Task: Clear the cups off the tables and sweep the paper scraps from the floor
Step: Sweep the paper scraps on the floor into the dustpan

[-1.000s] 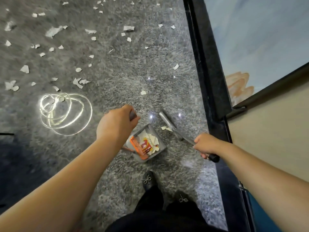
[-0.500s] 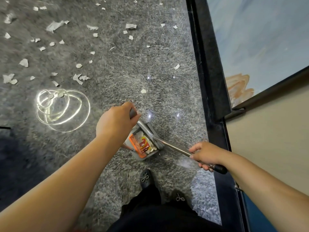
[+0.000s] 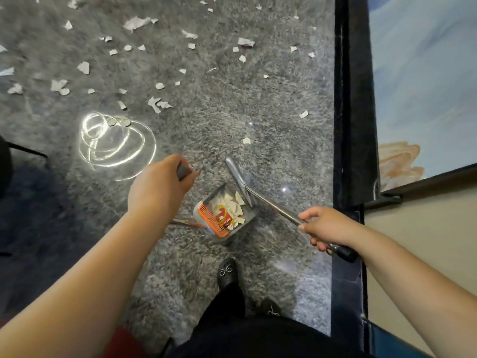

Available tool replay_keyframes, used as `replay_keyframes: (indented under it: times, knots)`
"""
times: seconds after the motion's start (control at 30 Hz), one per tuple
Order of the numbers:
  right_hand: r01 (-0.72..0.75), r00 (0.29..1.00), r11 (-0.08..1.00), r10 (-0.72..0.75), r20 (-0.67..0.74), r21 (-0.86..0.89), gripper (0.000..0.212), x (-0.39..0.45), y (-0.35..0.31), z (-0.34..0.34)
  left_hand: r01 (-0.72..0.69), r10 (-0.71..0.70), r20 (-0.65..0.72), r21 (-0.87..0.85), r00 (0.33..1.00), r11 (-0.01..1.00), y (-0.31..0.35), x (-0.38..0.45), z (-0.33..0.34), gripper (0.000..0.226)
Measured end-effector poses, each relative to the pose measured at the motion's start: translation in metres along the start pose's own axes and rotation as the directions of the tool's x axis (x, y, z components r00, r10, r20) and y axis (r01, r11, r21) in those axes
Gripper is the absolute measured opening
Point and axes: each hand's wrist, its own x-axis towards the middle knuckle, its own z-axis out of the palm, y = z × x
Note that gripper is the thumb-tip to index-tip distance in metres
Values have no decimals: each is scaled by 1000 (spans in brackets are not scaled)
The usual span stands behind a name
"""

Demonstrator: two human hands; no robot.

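Between hands, dustpan (image 3: 227,214) of paper scraps (image 3: 233,202) seen; dark handle (image 3: 183,171), probably dustpan's, gripped by left hand (image 3: 157,189); broom handle (image 3: 278,211) gripped by right hand (image 3: 327,226)

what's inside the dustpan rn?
Inside the dustpan: a heap of white paper scraps and a red-and-yellow wrapper, next to the orange comb teeth. Whatever lies beneath the heap is covered.

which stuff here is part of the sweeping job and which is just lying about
Job: paper scraps on the floor; dustpan, handle gripped by left hand; broom, gripped by right hand.

Lying about: framed painting; light reflection.
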Motion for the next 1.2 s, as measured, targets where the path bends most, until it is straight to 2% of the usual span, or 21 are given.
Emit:
replay_keyframes:
  times: [0.23, 0.43, 0.6, 0.87, 1.07, 1.2]
  knots:
    - [41, 996, 995, -34, 78, -86, 39, 27, -64, 31, 207, -209, -75, -29, 975, 978, -66, -18, -35, 21]
    - [75, 993, 987, -60, 102, -145, 37, 39, -110, 58, 310, -308, -82, 17, 948, 951, -106, -28, -59, 27]
    - [88, 993, 981, -73, 89, -176, 38, 55, -134, 62, 361, -360, -64, 12, 931, 932, -125, -19, -68, 27]
    - [54, 997, 950, -36, 66, -309, 41, 94, -138, 36, 411, -408, -53, 45, 911, 911, -128, 6, -67, 23]
    - [63, 992, 907, -11, 127, -417, 42, 107, -138, 40, 427, -424, -55, 85, 904, 900, -125, 12, -64, 27]
    - [116, 976, 897, -24, 214, -427, 43, 109, -144, 60, 423, -420, -58, 89, 906, 902, -125, 12, -61, 27]
